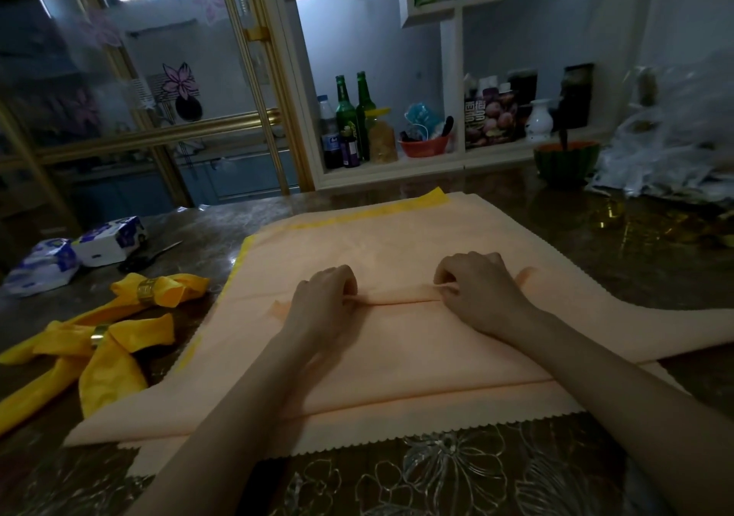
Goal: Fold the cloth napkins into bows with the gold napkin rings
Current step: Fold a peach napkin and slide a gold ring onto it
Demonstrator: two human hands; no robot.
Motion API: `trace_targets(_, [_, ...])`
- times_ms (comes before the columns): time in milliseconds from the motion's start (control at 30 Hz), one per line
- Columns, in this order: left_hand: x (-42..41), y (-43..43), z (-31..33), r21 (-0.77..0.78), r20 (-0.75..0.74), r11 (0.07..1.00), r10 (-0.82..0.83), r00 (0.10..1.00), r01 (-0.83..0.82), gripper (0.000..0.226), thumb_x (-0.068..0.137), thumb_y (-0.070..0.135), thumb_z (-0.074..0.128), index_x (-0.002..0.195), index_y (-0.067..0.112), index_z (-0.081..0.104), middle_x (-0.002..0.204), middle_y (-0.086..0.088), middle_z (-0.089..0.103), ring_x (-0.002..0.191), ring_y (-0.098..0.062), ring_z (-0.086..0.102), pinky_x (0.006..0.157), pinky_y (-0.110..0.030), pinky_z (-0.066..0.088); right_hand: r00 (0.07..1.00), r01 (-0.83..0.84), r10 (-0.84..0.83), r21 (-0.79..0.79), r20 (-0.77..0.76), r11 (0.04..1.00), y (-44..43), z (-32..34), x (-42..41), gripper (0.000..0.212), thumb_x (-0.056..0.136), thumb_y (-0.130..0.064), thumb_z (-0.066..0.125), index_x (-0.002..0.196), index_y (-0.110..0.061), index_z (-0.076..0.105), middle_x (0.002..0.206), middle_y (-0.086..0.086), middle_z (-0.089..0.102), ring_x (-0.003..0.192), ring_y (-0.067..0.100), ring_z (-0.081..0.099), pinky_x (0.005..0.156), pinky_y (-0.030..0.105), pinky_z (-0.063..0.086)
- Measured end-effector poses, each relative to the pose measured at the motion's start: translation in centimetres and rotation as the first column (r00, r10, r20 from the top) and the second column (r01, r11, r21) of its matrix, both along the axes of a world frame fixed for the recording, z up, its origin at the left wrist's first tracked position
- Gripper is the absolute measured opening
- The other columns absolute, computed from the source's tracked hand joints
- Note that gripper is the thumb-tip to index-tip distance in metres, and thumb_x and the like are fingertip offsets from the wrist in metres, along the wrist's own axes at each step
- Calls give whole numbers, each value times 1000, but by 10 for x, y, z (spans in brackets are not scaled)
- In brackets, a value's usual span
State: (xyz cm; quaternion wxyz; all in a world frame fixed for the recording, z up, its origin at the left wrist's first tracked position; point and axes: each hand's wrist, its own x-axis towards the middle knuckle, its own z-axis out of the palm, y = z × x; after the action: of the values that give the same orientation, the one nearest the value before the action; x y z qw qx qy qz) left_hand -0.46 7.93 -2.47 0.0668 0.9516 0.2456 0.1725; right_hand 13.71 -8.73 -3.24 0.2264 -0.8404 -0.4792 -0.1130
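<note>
Head: both hands (323, 293) (474, 287) pinch-tight on peach napkin (397, 352)

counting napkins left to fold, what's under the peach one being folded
Under the top peach napkin lies a zigzag-edged peach napkin, and a yellow napkin peeks out at the far and left edges. Whether more lie beneath is covered.

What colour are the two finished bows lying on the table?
Bright yellow bows, each cinched with a gold ring; clearest in the head view.
</note>
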Motion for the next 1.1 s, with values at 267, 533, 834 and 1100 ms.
trace_targets(267, [-5, 3, 15, -281, -219, 954, 40, 975, -102, 40, 93, 43, 50, 90, 9, 71, 89, -8, 66, 82, -23, 60, 74, -34, 47, 995, -63, 56, -82, -81, 995, -3, 3, -8, 14, 89, -21, 51, 89, -15, 64, 97, 0, 61, 87, 16, 53, 88, 32, 43])
trace_targets(533, [-9, 6, 10, -285, -58, 948, 132, 990, -143, 22, 85, 36, 66, 94, 19, 57, 89, 1, 58, 86, -19, 57, 73, -30, 46, 976, -35, 21, -60, -217, 998, -6, 6, -5, 16, 89, -24, 57, 98, -17, 69, 99, -1, 66, 87, 12, 57, 88, 30, 47])
trace_targets(834, [-10, 3, 15, -225, -103, 974, -33, 994, 9, 6, 85, 17, 62, 90, 21, 62, 96, 1, 60, 90, -17, 56, 83, -33, 50, 994, -79, 76, -52, -73, 995, -6, 7, -8, 16, 88, -20, 58, 100, -30, 55, 94, -12, 50, 92, 8, 47, 97, 30, 36])
trace_targets(1100, [-6, -6, 15, -150, -322, 986, 25, 946, -77, 38, 88, 44, 57, 76, 9, 64, 80, -6, 58, 85, -25, 57, 72, -31, 43, 992, -110, 88, -265, -93, 958, -6, 15, -19, 19, 92, -35, 48, 101, -24, 62, 107, -5, 54, 94, 14, 48, 84, 28, 33])
